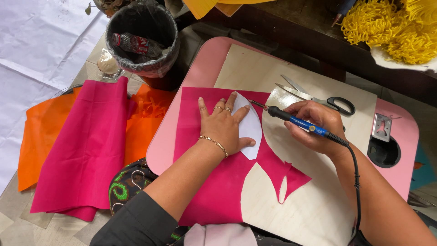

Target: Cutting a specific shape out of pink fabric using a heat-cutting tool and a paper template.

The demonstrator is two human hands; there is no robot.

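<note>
Pink cloth [214, 182]: thin, limp, light, likely to creep; spread on the plywood board [318, 200] atop the pink tabletop [200, 64]. Left hand [224, 125] splayed flat, pinning a white template [249, 125]. Right hand [316, 125] closed round a blue hot-tip tool [298, 122], probably touching cloth.

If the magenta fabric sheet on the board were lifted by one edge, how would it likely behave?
The magenta fabric sheet would probably sag and fold: it looks thin, and its cut edges lie flat on the wooden board. It is likely light; similar cloth beside the pink table drapes loosely. It may slide easily, since the left hand presses it and the white template down.
</note>
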